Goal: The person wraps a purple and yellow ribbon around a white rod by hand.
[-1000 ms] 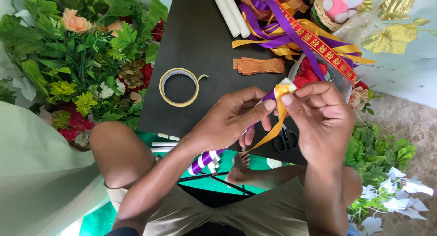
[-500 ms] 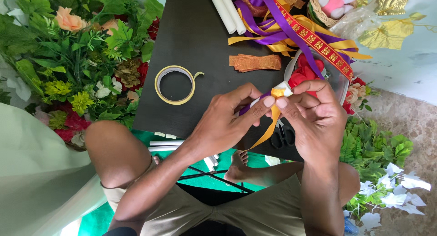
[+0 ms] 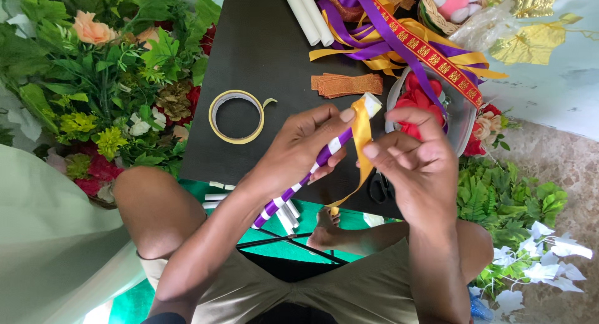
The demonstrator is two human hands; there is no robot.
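Head view: left hand point(image 3: 299, 152) clamped on purple-white striped stick point(image 3: 299, 183); right hand point(image 3: 415, 158) pinching yellow ribbon point(image 3: 362, 133) at stick's top. Risk: slack ribbon tail below right hand lets wrap loosen, slip. Tape roll point(image 3: 236, 117) beyond left hand, out of quick reach.

Packages: a clear plastic wrap point(image 3: 483, 24), crumpled, lies at the top right beside the basket point(image 3: 437, 15).
Container: a clear round tub point(image 3: 458, 115) with red petals inside stands on the right side of the black table point(image 3: 262, 43).
Labels: none visible.
Signs: none.
Screens: none.
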